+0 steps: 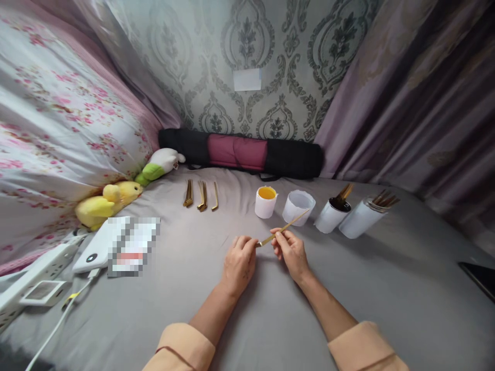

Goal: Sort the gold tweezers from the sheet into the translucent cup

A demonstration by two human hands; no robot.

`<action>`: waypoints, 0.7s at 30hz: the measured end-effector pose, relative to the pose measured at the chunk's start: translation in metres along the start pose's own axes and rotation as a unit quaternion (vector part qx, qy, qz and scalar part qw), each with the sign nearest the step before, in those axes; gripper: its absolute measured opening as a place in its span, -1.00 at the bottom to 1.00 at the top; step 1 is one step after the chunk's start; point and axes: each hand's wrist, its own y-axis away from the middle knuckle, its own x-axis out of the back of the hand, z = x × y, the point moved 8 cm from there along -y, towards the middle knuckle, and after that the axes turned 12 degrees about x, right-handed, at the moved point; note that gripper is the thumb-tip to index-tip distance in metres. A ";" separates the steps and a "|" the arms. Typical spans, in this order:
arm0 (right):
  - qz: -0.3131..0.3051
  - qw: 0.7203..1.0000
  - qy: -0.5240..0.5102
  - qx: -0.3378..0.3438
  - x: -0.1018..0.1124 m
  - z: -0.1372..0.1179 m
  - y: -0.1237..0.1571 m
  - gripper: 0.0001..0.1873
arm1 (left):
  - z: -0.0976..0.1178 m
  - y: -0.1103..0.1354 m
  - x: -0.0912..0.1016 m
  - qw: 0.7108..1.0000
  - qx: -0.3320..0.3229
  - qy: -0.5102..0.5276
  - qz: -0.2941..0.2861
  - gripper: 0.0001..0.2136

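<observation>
A thin golden stick with a bent end [291, 223] slants up to the right between my hands, in front of the containers. My right hand [290, 252] is closed, pinching its shaft between thumb and fingers. My left hand [240, 262] is closed too, its fingertips at the stick's lower, bent end. Beyond them, similar golden bent sticks [202, 196] lie in small groups on the grey sheet. The nearest containers are a white cup with a yellow inside [265, 207] and a translucent white cup [289, 210], which the stick's upper end partly overlaps in view.
To the right, a white container with golden-brown sticks [328, 219] and a jar of darker sticks [359, 219] lean. A black and maroon roll [237, 152] lies along the wall. Plush toys [110, 201], a white power bank [98, 247] and a power strip [38, 268] are left.
</observation>
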 end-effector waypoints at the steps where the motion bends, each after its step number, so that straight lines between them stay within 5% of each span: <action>1: 0.003 1.000 0.002 -0.002 0.001 0.001 0.000 -0.66 | -0.002 0.000 0.000 1.000 0.004 0.017 0.000 -0.77; 7: 0.014 1.000 0.013 -0.005 0.005 0.005 0.000 -0.67 | -0.009 -0.004 0.002 0.990 0.062 0.127 -0.008 -0.79; 13: 0.033 0.999 0.022 0.000 0.009 0.006 -0.002 -0.68 | -0.018 -0.005 -0.004 0.950 0.173 0.255 -0.042 -0.79; 21: 0.041 0.998 0.045 0.028 0.012 0.003 -0.002 -0.73 | -0.028 0.009 -0.040 0.790 0.382 0.456 -0.146 -0.73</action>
